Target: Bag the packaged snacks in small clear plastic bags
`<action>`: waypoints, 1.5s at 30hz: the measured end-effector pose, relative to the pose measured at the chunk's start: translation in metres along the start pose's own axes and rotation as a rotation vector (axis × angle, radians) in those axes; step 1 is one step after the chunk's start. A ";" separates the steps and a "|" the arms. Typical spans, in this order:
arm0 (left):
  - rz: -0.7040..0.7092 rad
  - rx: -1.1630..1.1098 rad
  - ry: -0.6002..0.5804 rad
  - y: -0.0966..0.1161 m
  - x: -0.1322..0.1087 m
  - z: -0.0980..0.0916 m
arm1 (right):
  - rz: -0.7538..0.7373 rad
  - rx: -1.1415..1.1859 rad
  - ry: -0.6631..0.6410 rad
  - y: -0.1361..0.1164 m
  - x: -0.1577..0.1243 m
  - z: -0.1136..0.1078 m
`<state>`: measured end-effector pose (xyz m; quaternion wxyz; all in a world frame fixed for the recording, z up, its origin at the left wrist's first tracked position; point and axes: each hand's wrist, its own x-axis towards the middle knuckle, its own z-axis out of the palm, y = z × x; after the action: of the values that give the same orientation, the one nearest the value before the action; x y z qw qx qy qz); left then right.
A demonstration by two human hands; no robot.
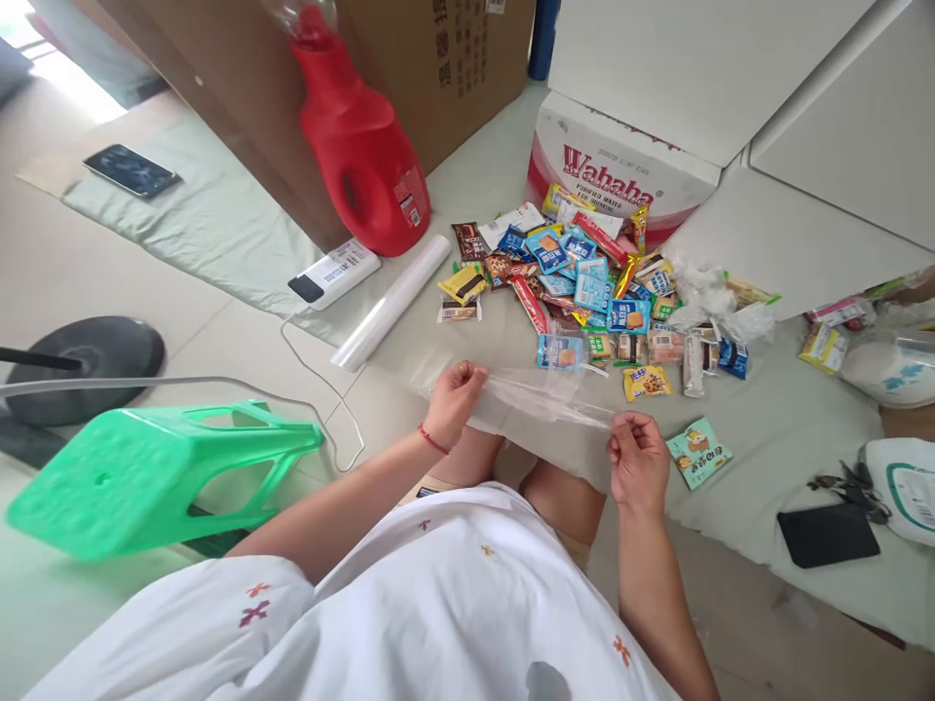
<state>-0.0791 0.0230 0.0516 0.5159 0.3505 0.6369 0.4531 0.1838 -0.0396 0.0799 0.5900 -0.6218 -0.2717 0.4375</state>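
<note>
Holding clear plastic film (547,397) in 2 hands, stretched loosely above the knees and just on the near side of the snack pile. Cannot tell whether single sheet or bag. Pinching its left end between thumb and fingers of left hand (455,399), with a red bracelet (433,440) at the wrist. Pinching its right end likewise with right hand (639,458).

Noted just beyond the film: heap of wrapped snacks (574,263) on pale green cloth (796,419), mixed blue, red, brown and yellow. Found against the back of the heap: white and red water box (620,170), marked "Wahaha". Logged at the heap's right side: crumpled clear plastic (705,292). Seen near the right hand: 1 light green packet (699,453), apart from the heap.

Recorded left of the heap: roll of clear plastic (391,304), lying slantwise; behind it, red jug (365,156) and white device (336,275) with a dark end. Observed farther left: green stool (146,467) and phone (131,169) lying flat.

Listed at far right: black pouch (828,534), with keys (847,487) just beside it.
</note>
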 end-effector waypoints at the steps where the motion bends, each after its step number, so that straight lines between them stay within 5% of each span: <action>1: 0.029 0.112 0.012 -0.001 -0.002 -0.009 | 0.001 -0.023 0.008 0.004 -0.002 -0.007; 5: 0.381 0.426 0.050 0.018 -0.012 -0.023 | -0.009 -0.128 0.010 0.016 -0.011 -0.024; 9: 0.719 0.578 -0.156 0.046 -0.016 0.009 | -0.044 -0.236 -0.042 0.013 -0.014 -0.026; 13: 0.516 0.686 -0.404 0.038 0.002 0.054 | -0.069 -0.277 -0.063 0.005 -0.014 -0.026; 16: 0.304 0.483 -0.509 0.023 0.016 0.066 | -0.065 -0.259 0.006 0.006 -0.016 -0.036; 20: 0.221 0.162 -0.380 0.013 0.018 0.059 | 0.016 -0.246 0.099 0.016 -0.020 -0.071; 25: 0.188 0.068 -0.282 0.011 0.000 0.056 | 0.054 -0.497 -0.072 0.006 -0.012 -0.108; 29: 0.146 -0.080 -0.409 0.016 -0.021 0.068 | -0.158 -0.492 -0.137 -0.010 0.010 -0.077; 33: 0.065 -0.163 -0.478 0.023 -0.032 0.070 | -0.072 -0.393 -0.246 -0.003 0.039 -0.016; 37: 0.030 -0.154 -0.330 0.015 -0.020 0.054 | 0.023 -0.251 -0.219 0.008 0.058 0.005; 42: 0.010 0.081 -0.095 -0.011 0.000 0.026 | 0.029 -0.293 0.018 0.014 0.065 -0.025; 45: 0.204 0.330 0.088 -0.017 -0.002 0.015 | 0.045 -0.350 0.077 0.018 0.062 -0.038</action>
<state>-0.0637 0.0184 0.0356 0.3745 0.4730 0.6856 0.4073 0.2431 -0.0082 0.0457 0.4729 -0.7371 -0.3069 0.3727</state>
